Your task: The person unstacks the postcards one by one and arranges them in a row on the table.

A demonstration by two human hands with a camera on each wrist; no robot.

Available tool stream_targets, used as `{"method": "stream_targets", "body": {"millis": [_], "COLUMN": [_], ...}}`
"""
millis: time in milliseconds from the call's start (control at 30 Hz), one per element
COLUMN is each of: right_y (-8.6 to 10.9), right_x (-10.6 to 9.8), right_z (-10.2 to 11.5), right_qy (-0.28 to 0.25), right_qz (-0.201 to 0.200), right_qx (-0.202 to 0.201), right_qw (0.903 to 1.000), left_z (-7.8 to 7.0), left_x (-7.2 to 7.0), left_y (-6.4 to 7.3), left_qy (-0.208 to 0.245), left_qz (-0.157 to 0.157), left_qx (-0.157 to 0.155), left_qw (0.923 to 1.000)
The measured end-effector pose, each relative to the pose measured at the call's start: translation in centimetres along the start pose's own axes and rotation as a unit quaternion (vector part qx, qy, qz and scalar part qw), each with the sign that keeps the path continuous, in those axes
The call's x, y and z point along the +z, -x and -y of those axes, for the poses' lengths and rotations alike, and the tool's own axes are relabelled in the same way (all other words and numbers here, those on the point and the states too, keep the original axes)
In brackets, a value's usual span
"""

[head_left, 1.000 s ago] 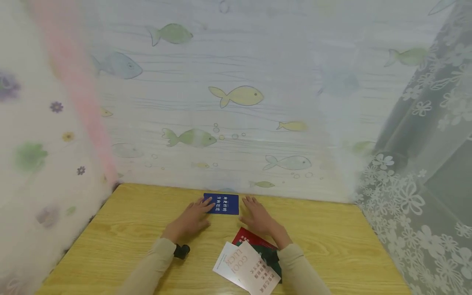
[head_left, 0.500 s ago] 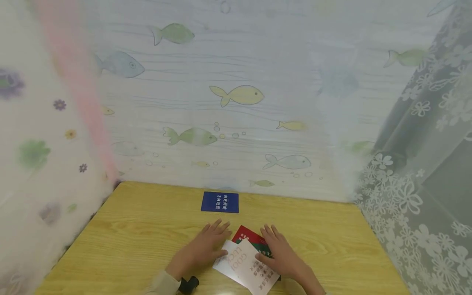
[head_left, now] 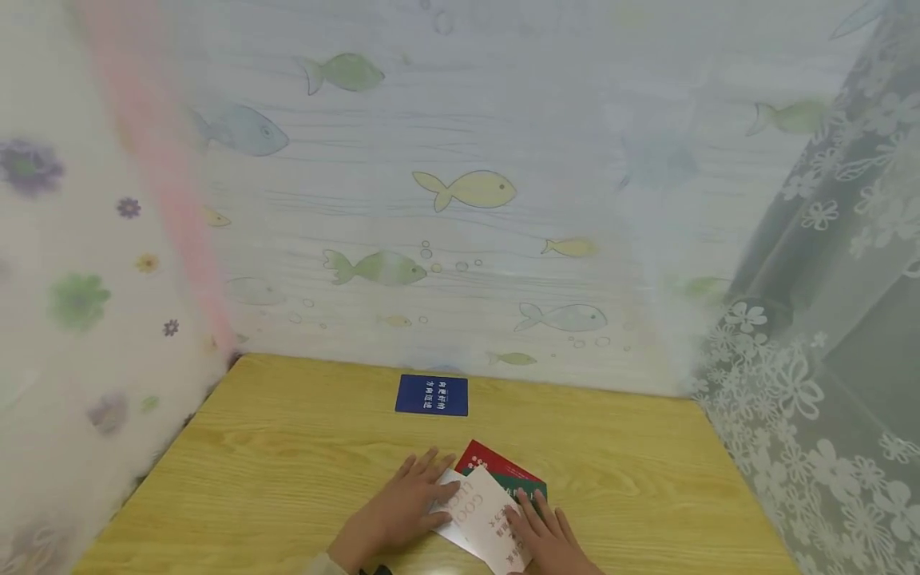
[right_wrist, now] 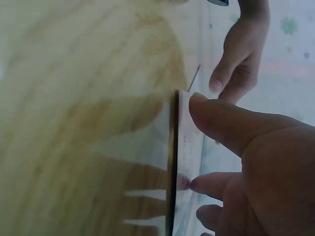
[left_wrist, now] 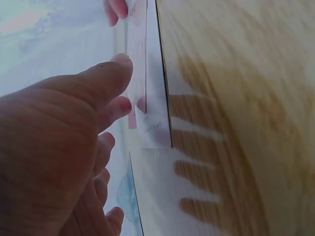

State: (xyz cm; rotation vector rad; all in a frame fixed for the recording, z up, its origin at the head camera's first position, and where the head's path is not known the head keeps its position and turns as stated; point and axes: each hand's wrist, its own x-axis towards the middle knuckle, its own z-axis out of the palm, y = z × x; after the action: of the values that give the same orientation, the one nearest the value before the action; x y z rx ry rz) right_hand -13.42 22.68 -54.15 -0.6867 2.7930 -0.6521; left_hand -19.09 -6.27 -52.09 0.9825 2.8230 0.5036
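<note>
In the head view my left hand (head_left: 402,507) lies with extended fingers over the left side of a small card pile. My right hand (head_left: 549,539) is at the pile's right side, its fingertips on a pale pink GOOD LUCK card (head_left: 491,519). Under that card are a white card (head_left: 456,533) and a red and green card (head_left: 497,461), fanned at different angles. The left wrist view has the left thumb close above the white card (left_wrist: 155,125). In the right wrist view the right thumb is by a card corner and a fingertip touches the pink card (right_wrist: 186,147).
A dark blue card (head_left: 432,395) with white characters lies flat near the back edge of the wood-grain table (head_left: 287,447). Behind stands a fish-print curtain (head_left: 460,239). White lace (head_left: 791,415) hangs at the right.
Both hands have left the blue card and drawn back toward the body, to either side of the card pile. The right hand has slid lower over the pink card. The cards lie much as before.
</note>
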Motion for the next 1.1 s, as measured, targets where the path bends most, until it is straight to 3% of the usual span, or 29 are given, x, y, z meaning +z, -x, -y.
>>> {"method": "stream_targets", "body": {"millis": [300,500,633,767,867,1000,1100], "right_y": [0.1,0.3,0.4,0.5,0.8,1.1,1.1], "right_x": [0.6,0.7,0.7,0.3,-0.5,-1.5,-1.9], "right_z": [0.0,0.5,0.7,0.2,-0.5,-1.4,-1.6], "right_qy": [-0.013,0.001,0.007,0.0,-0.008,-0.01,-0.02], "right_qz": [0.006,0.001,0.019,0.024,0.015,0.017,0.027], "right_qx": [0.024,0.02,0.038,0.048,0.045,0.036,0.028], "right_qw": [0.9996,0.9998,0.9991,0.9986,0.9988,0.9992,0.9991], "left_z": [-0.7,-1.3,-1.5,-1.2,-0.8,-0.5,-0.1], "left_x": [1.0,1.3,1.7,1.7,1.3,0.7,0.6], "left_y": [1.3,2.9,3.7,4.1,3.8,3.4,3.1], "left_qy": [-0.024,-0.065,-0.087,-0.108,-0.057,0.027,0.016], "left_qz": [0.008,0.039,0.041,0.009,-0.004,0.001,0.005], "left_qx": [0.016,0.04,0.091,0.152,0.133,0.05,0.015], "left_qw": [0.9995,0.9963,0.9911,0.9824,0.9895,0.9984,0.9997]}}
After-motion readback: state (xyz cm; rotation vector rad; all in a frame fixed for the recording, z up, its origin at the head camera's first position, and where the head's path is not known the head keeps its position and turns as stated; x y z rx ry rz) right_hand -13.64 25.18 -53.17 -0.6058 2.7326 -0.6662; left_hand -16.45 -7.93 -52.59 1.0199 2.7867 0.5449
